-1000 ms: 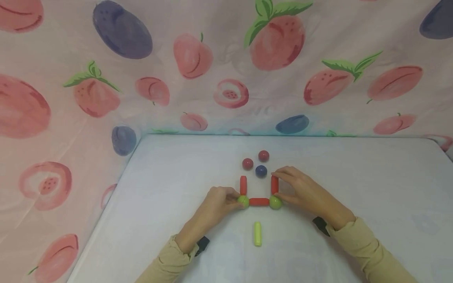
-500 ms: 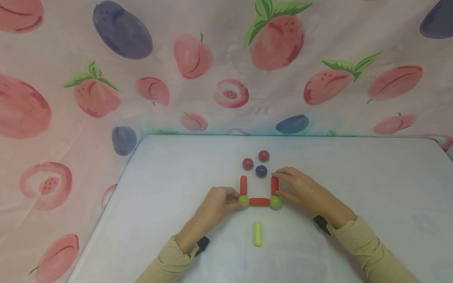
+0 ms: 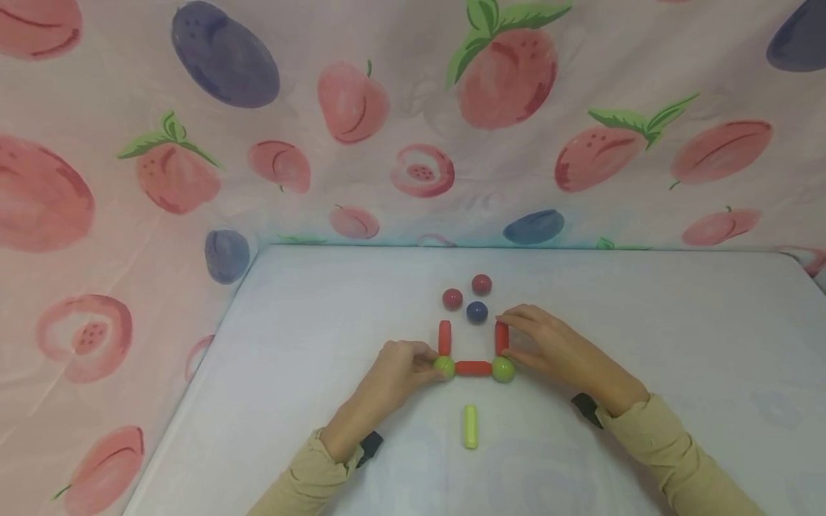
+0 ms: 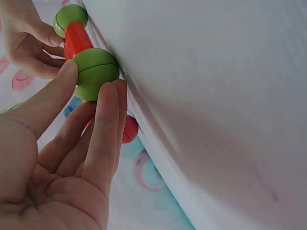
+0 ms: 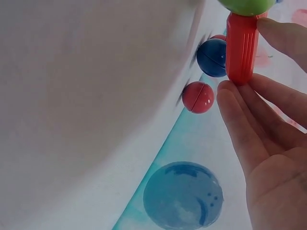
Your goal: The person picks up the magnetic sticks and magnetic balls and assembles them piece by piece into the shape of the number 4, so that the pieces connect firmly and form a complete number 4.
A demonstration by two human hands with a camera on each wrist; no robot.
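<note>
Three red rods and two green balls are joined in a U lying on the white table. My left hand [image 3: 400,373] pinches the left green ball [image 4: 96,76] between thumb and fingertips. From that ball the left red rod [image 3: 444,337] points away from me. The middle red rod [image 3: 473,368] links it to the right green ball [image 3: 503,369]. My right hand [image 3: 555,347] holds the right red rod [image 5: 241,50] lengthwise, thumb at the ball end and fingertips at the far end. Both hands are seen in the head view.
Beyond the U lie a blue ball [image 3: 477,312] and two red balls, the left red ball [image 3: 452,299] and the far red ball [image 3: 481,284]. A yellow-green rod [image 3: 470,426] lies nearer me. A fruit-patterned cloth [image 3: 413,93] stands behind the table [image 3: 323,301].
</note>
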